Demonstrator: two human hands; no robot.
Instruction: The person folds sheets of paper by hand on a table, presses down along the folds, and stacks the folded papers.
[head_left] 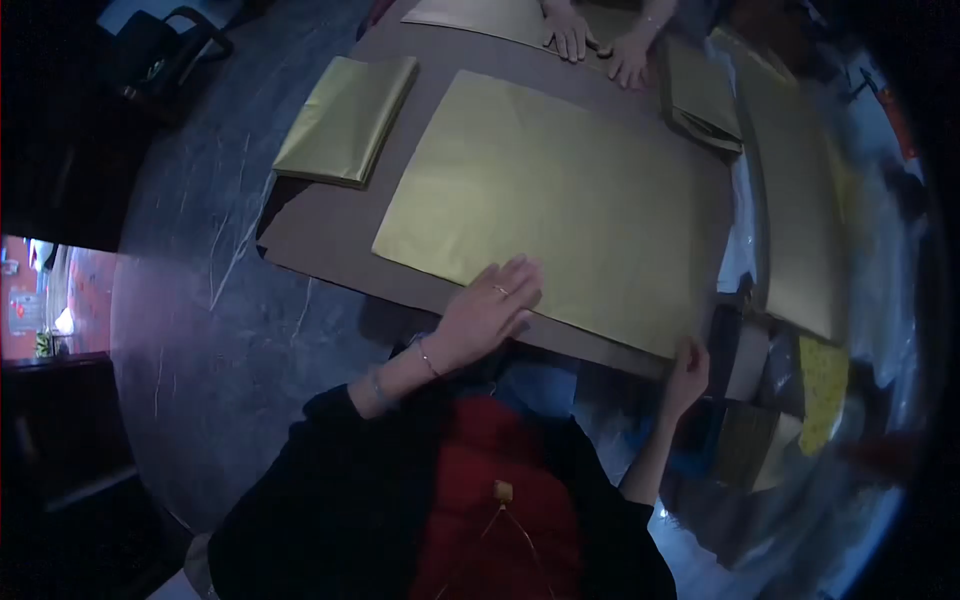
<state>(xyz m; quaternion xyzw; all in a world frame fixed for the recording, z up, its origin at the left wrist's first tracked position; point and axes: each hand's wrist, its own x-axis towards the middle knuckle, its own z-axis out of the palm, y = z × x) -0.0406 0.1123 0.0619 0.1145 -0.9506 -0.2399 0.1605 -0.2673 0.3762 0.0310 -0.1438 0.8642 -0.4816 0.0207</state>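
A large gold sheet (540, 190), paper or thin cloth, lies spread on the brown table in front of me. My left hand (490, 305) rests flat on its near edge, fingers extended, with a ring and a bracelet showing. At the near right corner of the sheet, my right hand (688, 375) has its fingers curled together around the corner; the exact grip is partly blurred. Across the table, another person's two hands (600, 55) press on a second gold sheet (480, 18) at the far edge.
A folded gold stack (345, 120) lies at the table's left end. Another folded gold bundle (705, 95) sits at the far right. Beyond the table's right side stands a long gold panel (800, 220), with boxes (750, 440) below. A dark chair (165, 55) is far left.
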